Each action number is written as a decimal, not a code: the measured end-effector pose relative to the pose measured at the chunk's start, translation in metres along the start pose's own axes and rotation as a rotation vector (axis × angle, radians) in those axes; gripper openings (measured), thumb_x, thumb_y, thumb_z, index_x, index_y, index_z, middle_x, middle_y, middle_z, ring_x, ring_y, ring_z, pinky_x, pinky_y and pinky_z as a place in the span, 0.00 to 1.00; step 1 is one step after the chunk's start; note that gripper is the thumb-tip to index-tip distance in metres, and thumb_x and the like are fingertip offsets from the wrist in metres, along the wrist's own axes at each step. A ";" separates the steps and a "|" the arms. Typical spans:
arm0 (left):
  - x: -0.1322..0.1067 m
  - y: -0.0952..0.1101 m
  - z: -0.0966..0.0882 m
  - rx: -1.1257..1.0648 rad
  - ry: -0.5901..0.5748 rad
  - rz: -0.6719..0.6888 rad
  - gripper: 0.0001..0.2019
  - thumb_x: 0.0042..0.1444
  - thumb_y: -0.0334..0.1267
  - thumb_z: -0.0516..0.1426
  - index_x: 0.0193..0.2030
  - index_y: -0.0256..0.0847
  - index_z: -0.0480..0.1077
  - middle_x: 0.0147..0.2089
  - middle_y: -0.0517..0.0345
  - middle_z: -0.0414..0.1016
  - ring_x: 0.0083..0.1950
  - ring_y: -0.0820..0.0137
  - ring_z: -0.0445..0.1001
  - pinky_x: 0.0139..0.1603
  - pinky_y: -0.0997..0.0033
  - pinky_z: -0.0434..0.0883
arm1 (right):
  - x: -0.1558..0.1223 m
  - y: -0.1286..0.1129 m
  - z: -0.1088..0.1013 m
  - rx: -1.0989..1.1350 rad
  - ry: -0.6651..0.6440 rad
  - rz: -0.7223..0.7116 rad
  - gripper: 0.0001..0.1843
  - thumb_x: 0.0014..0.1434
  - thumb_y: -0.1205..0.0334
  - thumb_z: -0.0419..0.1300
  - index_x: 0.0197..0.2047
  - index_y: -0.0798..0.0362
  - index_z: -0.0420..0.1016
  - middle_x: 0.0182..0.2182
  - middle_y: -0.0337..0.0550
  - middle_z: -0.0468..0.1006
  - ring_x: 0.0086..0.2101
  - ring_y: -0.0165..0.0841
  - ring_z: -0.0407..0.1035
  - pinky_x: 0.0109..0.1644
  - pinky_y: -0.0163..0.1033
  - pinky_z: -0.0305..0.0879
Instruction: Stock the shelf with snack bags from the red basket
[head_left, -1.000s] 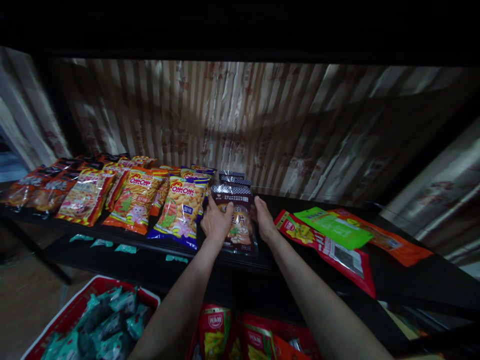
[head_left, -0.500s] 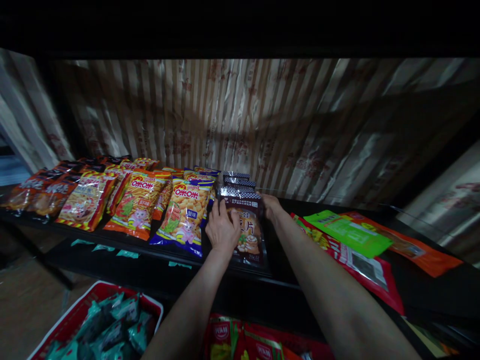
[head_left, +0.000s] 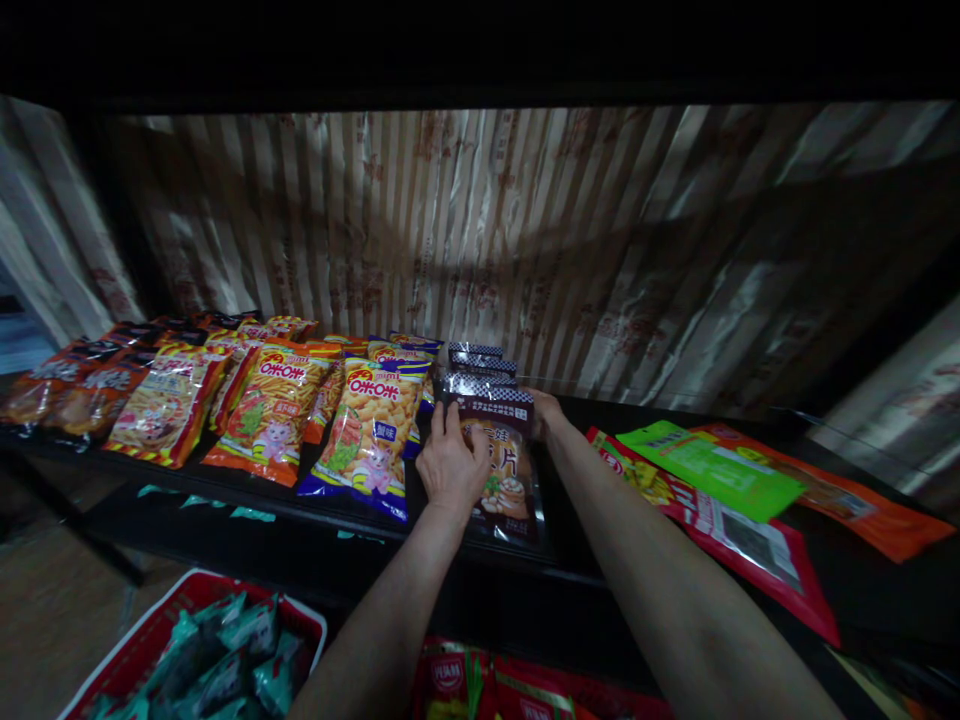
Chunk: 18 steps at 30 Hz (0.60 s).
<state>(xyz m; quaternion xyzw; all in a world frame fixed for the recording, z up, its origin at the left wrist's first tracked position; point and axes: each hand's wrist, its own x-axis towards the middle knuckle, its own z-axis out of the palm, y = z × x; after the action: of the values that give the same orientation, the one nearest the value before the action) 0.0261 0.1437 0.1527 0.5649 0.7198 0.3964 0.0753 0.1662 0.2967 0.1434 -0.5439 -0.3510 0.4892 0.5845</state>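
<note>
A dark brown snack bag (head_left: 504,490) with a checkered top strip leans at the front of a row on the black shelf, with similar bags (head_left: 480,362) behind it. Across its left side lies my left hand (head_left: 452,460), fingers stretched out and thumb apart. At the upper right edge of the same bag, my right hand (head_left: 543,412) grips it, and its fingertips are partly hidden behind the bag. Just left of my left hand stands a blue and yellow snack bag (head_left: 373,430).
More bags in orange (head_left: 266,405) and yellow (head_left: 166,400) line the shelf leftward. Red (head_left: 739,545), green (head_left: 712,470) and orange (head_left: 847,500) packets lie flat at right. Below are a red basket (head_left: 146,625) of teal packets and red packages (head_left: 457,680). Striped sheeting (head_left: 465,220) backs the shelf.
The view has shifted slightly. Both hands stay at the front brown bag, which sits a little further right in the picture along with my hands.
</note>
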 end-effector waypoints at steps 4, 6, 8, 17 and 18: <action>0.000 -0.002 0.002 -0.012 0.028 0.021 0.25 0.59 0.44 0.48 0.63 0.44 0.60 0.66 0.53 0.58 0.55 0.58 0.70 0.51 0.62 0.70 | 0.001 -0.004 0.001 0.012 -0.007 -0.029 0.07 0.41 0.75 0.61 0.22 0.53 0.71 0.14 0.36 0.74 0.18 0.33 0.71 0.26 0.38 0.72; 0.000 -0.003 0.003 -0.006 0.033 0.022 0.25 0.58 0.44 0.48 0.63 0.43 0.60 0.66 0.53 0.59 0.54 0.58 0.71 0.50 0.62 0.70 | 0.001 -0.007 0.001 0.004 -0.011 -0.050 0.08 0.40 0.76 0.62 0.22 0.53 0.72 0.15 0.36 0.74 0.20 0.33 0.71 0.28 0.39 0.73; 0.000 -0.003 0.004 0.003 0.033 0.021 0.26 0.58 0.44 0.48 0.63 0.42 0.61 0.66 0.53 0.59 0.54 0.59 0.71 0.50 0.62 0.70 | 0.002 -0.009 0.000 -0.007 -0.011 -0.078 0.08 0.40 0.76 0.62 0.21 0.53 0.73 0.15 0.36 0.75 0.21 0.34 0.72 0.31 0.40 0.73; 0.002 -0.005 0.007 0.003 0.044 0.030 0.25 0.58 0.43 0.48 0.62 0.41 0.62 0.65 0.53 0.60 0.53 0.60 0.72 0.50 0.63 0.70 | 0.009 -0.004 -0.003 -0.084 0.010 -0.173 0.04 0.41 0.69 0.64 0.20 0.52 0.73 0.16 0.37 0.75 0.26 0.36 0.74 0.32 0.39 0.72; 0.002 -0.005 0.007 0.002 0.046 0.031 0.25 0.58 0.43 0.48 0.62 0.41 0.61 0.65 0.53 0.60 0.53 0.60 0.72 0.50 0.63 0.70 | 0.008 -0.003 -0.004 -0.088 0.023 -0.187 0.03 0.42 0.66 0.65 0.22 0.52 0.73 0.16 0.37 0.75 0.26 0.36 0.74 0.32 0.38 0.71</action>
<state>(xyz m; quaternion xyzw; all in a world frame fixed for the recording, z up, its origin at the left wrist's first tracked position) 0.0256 0.1483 0.1455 0.5670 0.7128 0.4095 0.0518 0.1725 0.3038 0.1445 -0.5394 -0.4146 0.4103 0.6073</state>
